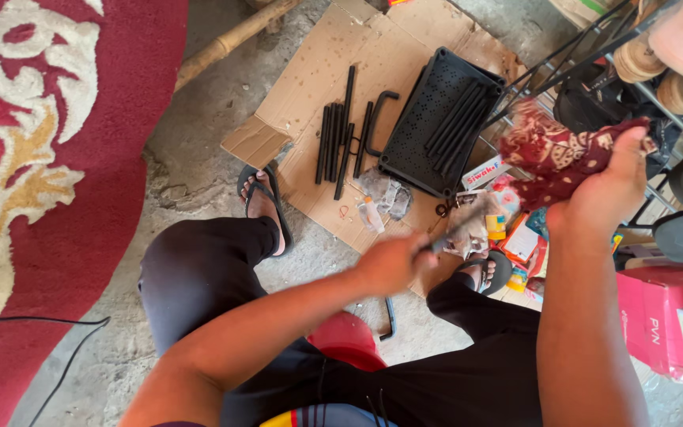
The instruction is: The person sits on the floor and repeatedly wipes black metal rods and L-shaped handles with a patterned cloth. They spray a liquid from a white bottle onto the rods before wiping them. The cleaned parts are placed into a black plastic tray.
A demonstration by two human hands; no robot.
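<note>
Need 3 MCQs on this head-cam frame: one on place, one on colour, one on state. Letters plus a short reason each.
1. Where does the black perforated tray lie?
A. on the flattened cardboard
B. on the rug
C. on the person's lap

2. What colour is the main field of the rug?
A. blue
B. green
C. dark red

3. What is the right hand doing?
A. resting open on the floor
B. closed on a red patterned cloth
C. holding a black rod

Answers:
1 A, the tray sits on the cardboard beside loose black rods.
2 C, the rug is dark red with cream and gold motifs.
3 B, the fingers wrap the patterned cloth, raised near the wire rack.
</note>
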